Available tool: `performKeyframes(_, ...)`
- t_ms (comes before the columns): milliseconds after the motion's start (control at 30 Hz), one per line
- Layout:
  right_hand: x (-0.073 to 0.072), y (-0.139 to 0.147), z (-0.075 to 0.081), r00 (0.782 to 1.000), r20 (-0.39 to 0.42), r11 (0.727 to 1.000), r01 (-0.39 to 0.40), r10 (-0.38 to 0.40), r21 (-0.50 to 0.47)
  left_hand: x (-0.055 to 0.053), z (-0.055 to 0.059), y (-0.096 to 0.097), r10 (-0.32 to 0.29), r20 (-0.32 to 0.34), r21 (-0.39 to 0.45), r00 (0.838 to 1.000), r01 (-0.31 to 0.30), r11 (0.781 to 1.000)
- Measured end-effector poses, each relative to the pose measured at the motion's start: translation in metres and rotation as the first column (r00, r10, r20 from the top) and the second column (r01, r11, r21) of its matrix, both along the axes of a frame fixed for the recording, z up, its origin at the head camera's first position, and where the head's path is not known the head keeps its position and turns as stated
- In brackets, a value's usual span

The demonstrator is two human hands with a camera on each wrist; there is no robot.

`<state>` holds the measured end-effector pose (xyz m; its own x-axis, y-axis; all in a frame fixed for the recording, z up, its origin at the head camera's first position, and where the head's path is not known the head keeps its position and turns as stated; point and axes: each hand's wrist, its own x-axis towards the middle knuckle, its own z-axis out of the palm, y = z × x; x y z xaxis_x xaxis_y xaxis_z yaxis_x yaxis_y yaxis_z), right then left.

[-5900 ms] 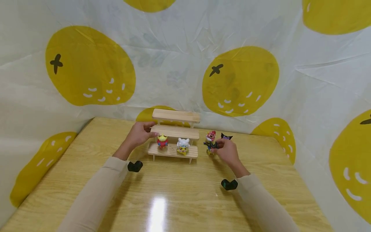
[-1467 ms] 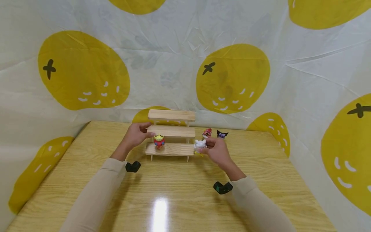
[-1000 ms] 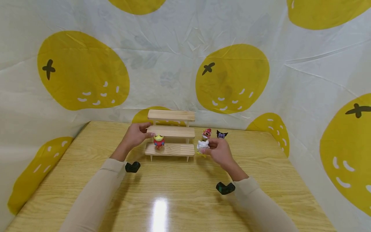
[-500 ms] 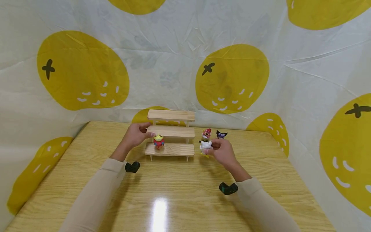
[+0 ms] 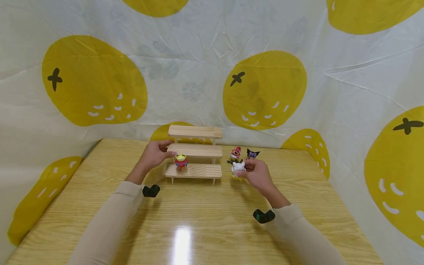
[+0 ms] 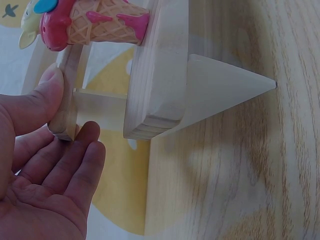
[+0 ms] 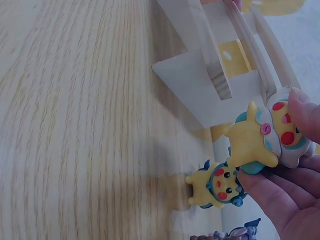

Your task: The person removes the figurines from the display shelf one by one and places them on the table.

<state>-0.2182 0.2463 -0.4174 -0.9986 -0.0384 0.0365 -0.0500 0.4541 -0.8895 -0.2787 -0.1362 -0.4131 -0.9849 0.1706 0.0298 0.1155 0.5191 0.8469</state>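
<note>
My left hand (image 5: 155,154) grips the left end of the middle tier of a three-tier wooden display stand (image 5: 195,150), thumb above and fingers below in the left wrist view. On the bottom tier stands a red figurine with a yellow crown (image 5: 181,162); the left wrist view shows its waffle-cone base (image 6: 107,22). Right of the stand, my right hand (image 5: 260,175) pinches a yellow figurine in a white hood (image 7: 257,135), held off the table. Beneath it in the right wrist view, a yellow figurine with a dark hood (image 7: 212,185) stands on the table, mostly hidden in the head view.
A pink and red figurine (image 5: 236,152) and a black and purple figurine (image 5: 253,154) stand toward the table's back, right of the stand. A patterned cloth (image 5: 185,73) hangs behind the wooden table (image 5: 212,217).
My right hand has let go of the dark-hooded figurine, taken the white-hooded one from the bottom tier and carried it right, off the stand. My left hand still holds the stand.
</note>
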Motion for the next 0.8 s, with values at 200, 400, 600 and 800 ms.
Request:
performKeyframes(200,0.001,0.005,-0.002,1.0,0.009,1.0,0.015,-0.015,0.01,-0.001,0.0,0.0,0.003,0.0,0.004,1.0,-0.003,1.0)
performKeyframes(400,0.001,0.01,-0.003,1.0,0.011,1.0,0.022,-0.022,0.018,-0.001,0.0,0.0,-0.001,0.005,0.012,1.0,0.001,1.0)
performKeyframes(600,0.0,0.015,-0.005,1.0,0.011,1.0,0.022,-0.022,0.023,-0.001,0.0,0.0,-0.001,-0.001,0.001,1.0,0.001,1.0)
performKeyframes(800,0.001,0.019,-0.006,1.0,0.009,1.0,0.018,-0.019,0.023,0.0,0.001,0.0,-0.004,-0.005,-0.01,1.0,0.004,1.0)
